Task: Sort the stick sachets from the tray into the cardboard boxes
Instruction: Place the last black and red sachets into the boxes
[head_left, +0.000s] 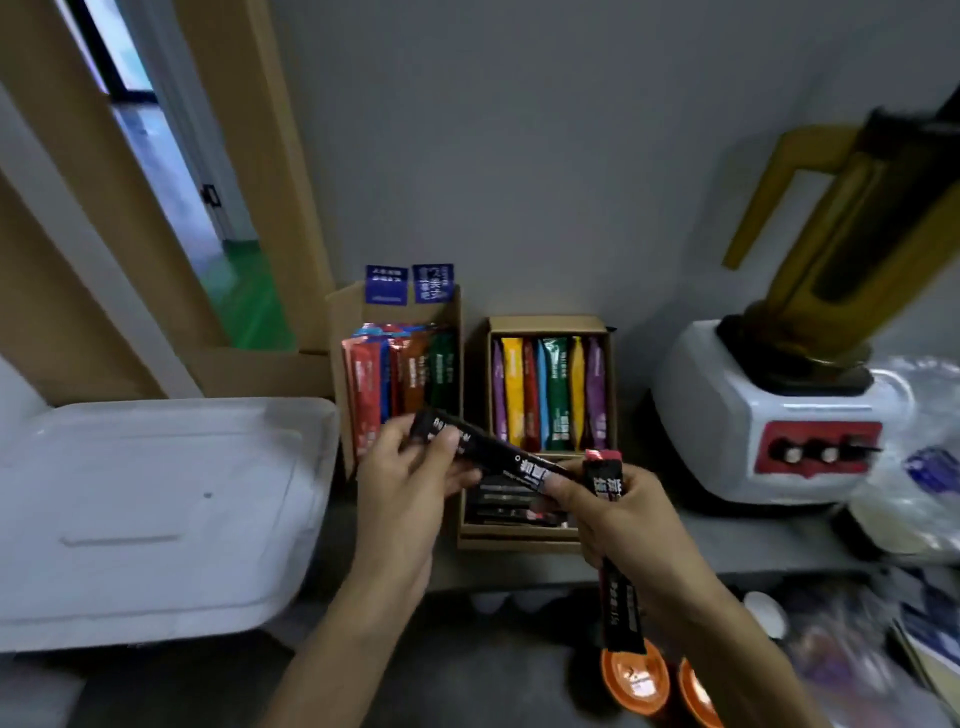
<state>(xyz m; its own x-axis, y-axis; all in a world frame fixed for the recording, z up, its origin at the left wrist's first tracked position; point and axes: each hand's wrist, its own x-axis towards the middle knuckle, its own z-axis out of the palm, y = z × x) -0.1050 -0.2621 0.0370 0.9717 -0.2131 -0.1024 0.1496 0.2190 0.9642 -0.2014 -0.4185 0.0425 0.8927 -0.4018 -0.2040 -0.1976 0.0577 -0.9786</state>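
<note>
My left hand (405, 483) and my right hand (618, 525) both hold one black stick sachet (498, 457), which lies slanted between them over a low cardboard box (514, 540) of black sachets. A second black sachet with a red tip (610, 571) stands upright in my right hand. Behind, a cardboard box (550, 325) holds purple, yellow, red, blue and green sachets upright. Left of it a taller box (345, 312) holds red, blue, orange and green sachets.
A white lidded plastic bin (150, 509) fills the left of the counter. A white blender (779, 415) with a yellow jug stands at the right, with plastic bags beside it. Two orange lids (636, 675) sit below my right hand. A grey wall is behind.
</note>
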